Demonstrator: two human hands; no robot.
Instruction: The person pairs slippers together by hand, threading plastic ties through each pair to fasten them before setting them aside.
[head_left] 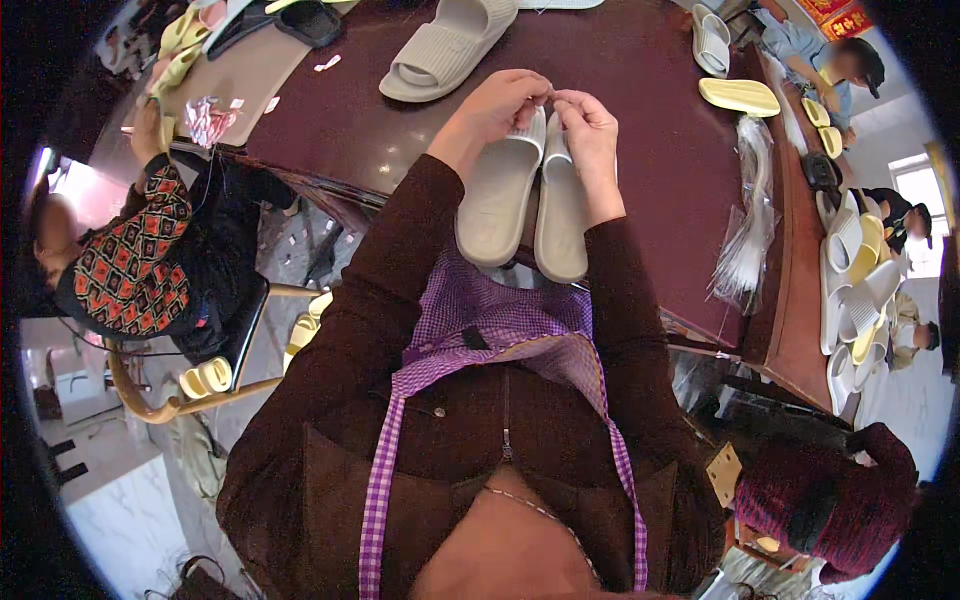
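A pair of grey slide slippers lies side by side in front of me, the left slipper (492, 205) and the right slipper (562, 222), with their heels toward me at the table's near edge. My left hand (508, 104) and my right hand (590, 125) meet over the strap end of the pair. The fingertips of both are pinched together and nearly touch. Whatever sits between them is too small to make out. Behind my left hand rests another grey slide slipper (450, 48).
On the dark red table (660, 190), a bundle of clear plastic strips (745, 225) lies to the right, below a yellow slipper (740, 97). Slippers crowd the right-hand bench (800, 300). A person in a patterned top (135, 260) sits at the left, near a pile of small tags (212, 120).
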